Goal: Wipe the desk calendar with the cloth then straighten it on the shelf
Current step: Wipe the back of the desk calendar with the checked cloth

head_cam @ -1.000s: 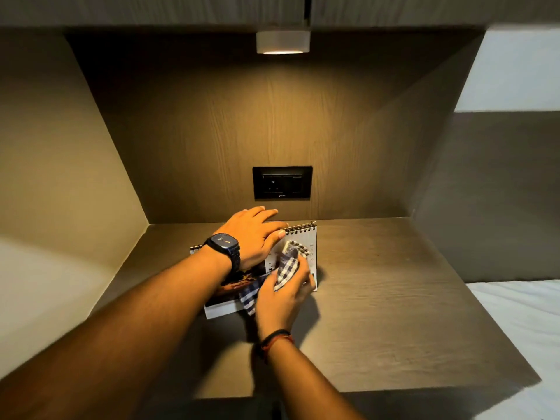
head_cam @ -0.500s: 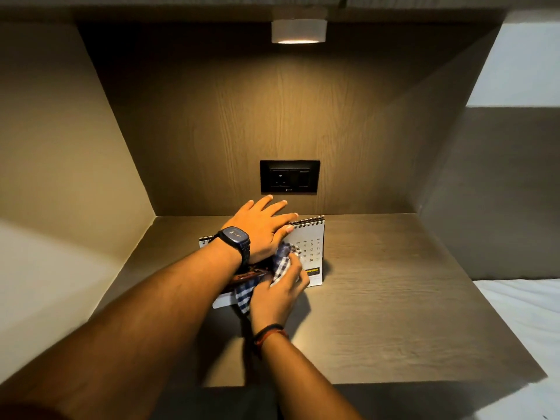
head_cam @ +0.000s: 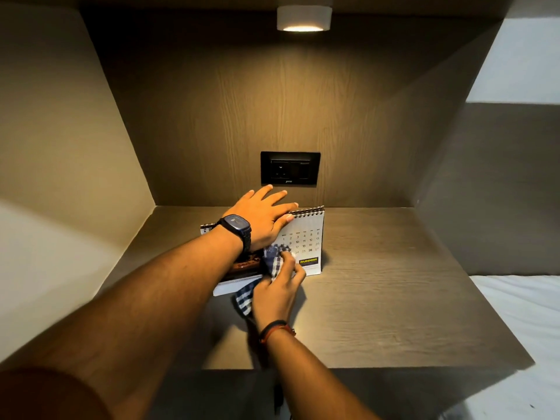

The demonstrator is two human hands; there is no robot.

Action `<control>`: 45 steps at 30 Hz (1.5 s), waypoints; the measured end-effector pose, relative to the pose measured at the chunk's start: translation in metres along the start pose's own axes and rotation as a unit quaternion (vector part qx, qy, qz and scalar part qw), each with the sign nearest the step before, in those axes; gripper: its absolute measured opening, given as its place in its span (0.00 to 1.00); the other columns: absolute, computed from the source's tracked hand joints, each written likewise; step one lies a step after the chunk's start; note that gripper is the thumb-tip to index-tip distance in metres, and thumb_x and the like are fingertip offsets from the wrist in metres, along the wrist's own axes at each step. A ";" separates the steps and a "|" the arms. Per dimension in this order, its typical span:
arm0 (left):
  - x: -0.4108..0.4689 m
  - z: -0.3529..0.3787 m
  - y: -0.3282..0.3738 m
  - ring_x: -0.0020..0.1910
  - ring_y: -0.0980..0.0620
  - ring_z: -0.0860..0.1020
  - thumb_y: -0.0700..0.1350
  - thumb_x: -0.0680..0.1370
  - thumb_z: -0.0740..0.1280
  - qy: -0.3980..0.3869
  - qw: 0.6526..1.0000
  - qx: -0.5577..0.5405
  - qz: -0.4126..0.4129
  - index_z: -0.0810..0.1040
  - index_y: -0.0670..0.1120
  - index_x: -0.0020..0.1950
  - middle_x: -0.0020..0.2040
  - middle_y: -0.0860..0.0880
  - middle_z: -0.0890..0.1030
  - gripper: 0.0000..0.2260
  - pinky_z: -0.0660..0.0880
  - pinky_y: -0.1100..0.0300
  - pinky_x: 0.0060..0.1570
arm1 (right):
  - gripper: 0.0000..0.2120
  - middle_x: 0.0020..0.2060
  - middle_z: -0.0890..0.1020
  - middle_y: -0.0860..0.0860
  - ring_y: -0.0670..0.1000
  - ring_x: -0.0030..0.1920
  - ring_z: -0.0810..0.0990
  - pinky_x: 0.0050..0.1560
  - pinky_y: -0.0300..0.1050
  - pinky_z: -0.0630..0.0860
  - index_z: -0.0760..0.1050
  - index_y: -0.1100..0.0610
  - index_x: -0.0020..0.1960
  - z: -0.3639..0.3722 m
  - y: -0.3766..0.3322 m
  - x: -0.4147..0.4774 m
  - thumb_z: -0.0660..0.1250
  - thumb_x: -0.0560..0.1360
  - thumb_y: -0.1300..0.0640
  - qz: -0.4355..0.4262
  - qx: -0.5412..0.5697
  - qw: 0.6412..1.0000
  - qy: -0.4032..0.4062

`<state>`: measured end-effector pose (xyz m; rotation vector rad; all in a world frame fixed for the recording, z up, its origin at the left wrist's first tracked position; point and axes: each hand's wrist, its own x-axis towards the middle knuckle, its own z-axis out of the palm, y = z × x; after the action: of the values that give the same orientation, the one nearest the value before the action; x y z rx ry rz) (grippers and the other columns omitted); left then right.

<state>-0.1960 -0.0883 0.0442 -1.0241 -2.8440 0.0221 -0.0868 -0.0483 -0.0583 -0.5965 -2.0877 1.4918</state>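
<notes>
Now right hand (head_cam: 278, 294) presses cloth (head_cam: 274, 262) on calendar (head_cam: 306, 241) (left hand (head_cam: 262, 218) steadies top).

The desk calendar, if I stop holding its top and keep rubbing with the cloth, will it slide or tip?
Probably both. The desk calendar looks like light spiral-bound card standing tent-style, so it likely tips back. The shelf looks smooth, so it may skid. The left hand pressing its top suggests bracing.

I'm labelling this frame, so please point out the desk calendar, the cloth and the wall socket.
desk calendar (head_cam: 306, 241), head view, on its date grid.
cloth (head_cam: 274, 262), head view, checked part against the page.
wall socket (head_cam: 290, 168), head view, middle of the black plate.
</notes>
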 end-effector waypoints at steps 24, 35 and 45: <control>-0.003 -0.001 0.000 0.76 0.43 0.47 0.62 0.78 0.42 0.042 0.998 0.048 0.008 0.57 0.58 0.74 0.78 0.48 0.51 0.25 0.50 0.42 0.73 | 0.31 0.65 0.65 0.57 0.59 0.64 0.73 0.60 0.47 0.73 0.65 0.52 0.67 -0.005 0.006 0.011 0.59 0.69 0.74 0.005 0.020 1.000 0.022; -0.003 0.000 0.001 0.68 0.44 0.63 0.59 0.79 0.48 0.073 0.997 0.024 0.009 0.64 0.56 0.71 0.72 0.46 0.67 0.22 0.63 0.46 0.66 | 0.29 0.64 0.66 0.58 0.62 0.61 0.75 0.55 0.45 0.75 0.66 0.51 0.66 -0.006 0.000 0.019 0.59 0.69 0.74 0.048 0.046 0.996 0.051; -0.004 0.000 0.000 0.75 0.42 0.50 0.61 0.77 0.45 0.063 0.997 0.047 0.008 0.58 0.58 0.74 0.78 0.47 0.56 0.25 0.51 0.43 0.73 | 0.29 0.64 0.67 0.59 0.63 0.60 0.75 0.54 0.46 0.74 0.66 0.53 0.66 -0.002 -0.004 0.022 0.59 0.69 0.74 0.054 0.047 0.995 0.071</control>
<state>-0.1926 -0.0912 0.0435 -0.9933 -2.6937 0.0879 -0.1031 -0.0343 -0.0507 -0.7670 -1.8920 1.5497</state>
